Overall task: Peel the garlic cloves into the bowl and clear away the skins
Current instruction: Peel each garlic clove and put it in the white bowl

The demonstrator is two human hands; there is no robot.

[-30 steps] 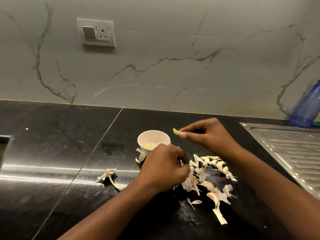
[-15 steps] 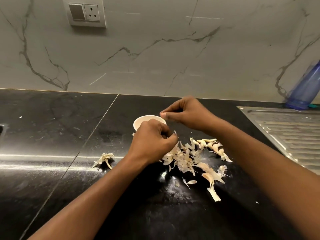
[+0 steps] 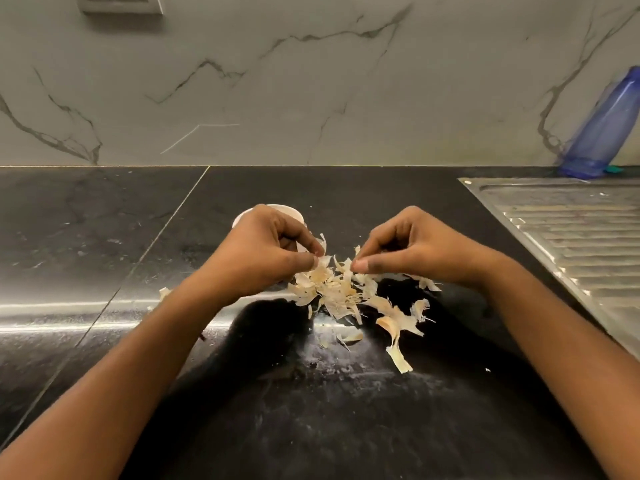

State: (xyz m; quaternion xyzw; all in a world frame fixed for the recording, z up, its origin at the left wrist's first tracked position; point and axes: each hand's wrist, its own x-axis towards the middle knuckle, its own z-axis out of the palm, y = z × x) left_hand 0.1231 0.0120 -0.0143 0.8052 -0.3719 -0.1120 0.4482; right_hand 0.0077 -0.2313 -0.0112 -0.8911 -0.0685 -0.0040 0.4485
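Countertop [image 3: 86, 237], dark and slick, would let light scraps skid away under a careless sweep. The left hand [image 3: 263, 258] and right hand [image 3: 415, 251] both have curled fingers, thumb and fingertips pinching skins [image 3: 336, 289] atop the pile; whether a clove hides there I cannot tell. The bowl [image 3: 242, 216], just beyond the left hand, could be knocked. A stray skin [image 3: 164, 292] left of the left forearm may get missed.

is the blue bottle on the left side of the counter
No, the blue bottle is at the far right against the wall, just behind the steel drainboard.
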